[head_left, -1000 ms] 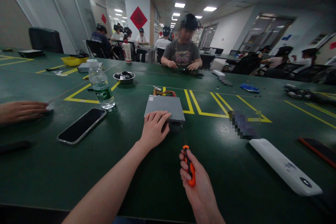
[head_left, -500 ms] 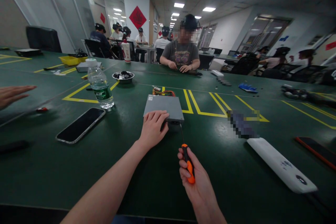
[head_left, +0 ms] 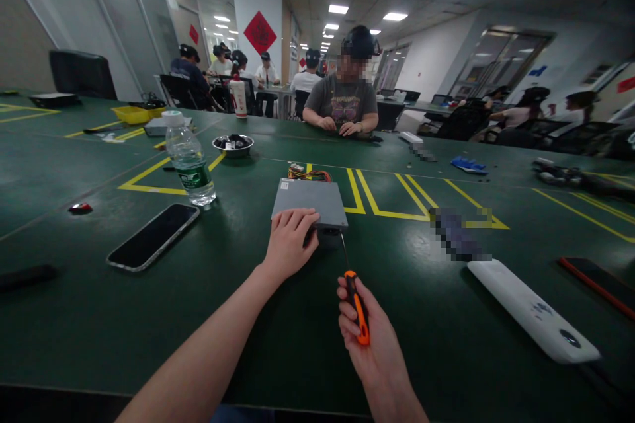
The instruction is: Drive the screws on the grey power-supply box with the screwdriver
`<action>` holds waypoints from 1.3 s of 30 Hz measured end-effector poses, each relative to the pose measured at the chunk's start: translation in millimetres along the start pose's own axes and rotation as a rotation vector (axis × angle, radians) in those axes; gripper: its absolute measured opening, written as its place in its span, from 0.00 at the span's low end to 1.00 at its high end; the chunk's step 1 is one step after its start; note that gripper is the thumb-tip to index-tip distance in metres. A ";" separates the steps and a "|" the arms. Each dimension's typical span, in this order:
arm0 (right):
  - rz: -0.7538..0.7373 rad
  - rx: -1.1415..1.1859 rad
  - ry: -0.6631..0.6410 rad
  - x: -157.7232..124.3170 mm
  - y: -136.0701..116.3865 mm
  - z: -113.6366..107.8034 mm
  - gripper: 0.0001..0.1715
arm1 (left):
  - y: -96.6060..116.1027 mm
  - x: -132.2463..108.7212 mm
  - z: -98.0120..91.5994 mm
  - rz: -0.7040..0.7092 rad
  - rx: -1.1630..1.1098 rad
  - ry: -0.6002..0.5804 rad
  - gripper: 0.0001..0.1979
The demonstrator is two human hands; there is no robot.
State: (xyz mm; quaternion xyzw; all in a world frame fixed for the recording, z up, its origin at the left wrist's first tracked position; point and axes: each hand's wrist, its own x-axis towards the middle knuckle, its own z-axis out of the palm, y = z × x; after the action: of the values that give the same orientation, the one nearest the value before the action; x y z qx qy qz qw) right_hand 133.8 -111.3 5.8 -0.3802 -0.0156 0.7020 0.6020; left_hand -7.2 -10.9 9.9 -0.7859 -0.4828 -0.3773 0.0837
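A grey metal power supply unit (head_left: 310,198) lies flat on the green table, with a bundle of coloured wires (head_left: 310,174) at its far side. My left hand (head_left: 292,238) grips its near left part, fingers over the top and thumb down at the near face. In my right hand (head_left: 370,330) is a screwdriver (head_left: 358,307) with an orange and black handle, the fingers closed around it. The shaft points away from me, and its tip meets the near face of the unit by the right corner. The exact contact at the tip is too small to see.
To the left are a phone (head_left: 153,236), a water bottle (head_left: 191,165) and a metal bowl (head_left: 233,145) of dark parts. A white power strip (head_left: 533,310) and another phone (head_left: 600,284) lie right. A person (head_left: 341,96) sits across the table (head_left: 278,370).
The screwdriver handle has turned a little in my right hand, its tip staying at the corner. Another person's hand has left the view at the left. My left hand is unmoved.
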 end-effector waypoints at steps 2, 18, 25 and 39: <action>0.000 0.009 -0.004 0.7 -0.6 1.3 0.09 | -0.2 0.1 0.1 0.001 0.003 0.004 0.13; 0.002 -0.168 -0.001 -3.8 18.7 11.5 0.19 | -0.7 -0.2 3.6 -0.007 0.006 0.026 0.13; -0.003 -0.198 -0.025 -1.9 18.1 14.1 0.24 | -1.2 -0.2 3.3 -0.004 0.010 0.023 0.13; -0.034 -0.181 -0.023 2.4 20.8 17.3 0.21 | -1.2 -0.5 3.8 -0.007 0.014 0.025 0.14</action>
State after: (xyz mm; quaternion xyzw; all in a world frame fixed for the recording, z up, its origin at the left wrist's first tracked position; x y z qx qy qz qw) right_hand 106.9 -107.5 6.9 -0.4247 -0.0924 0.6918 0.5766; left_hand -6.3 -8.7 6.6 -0.7789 -0.4869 -0.3840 0.0937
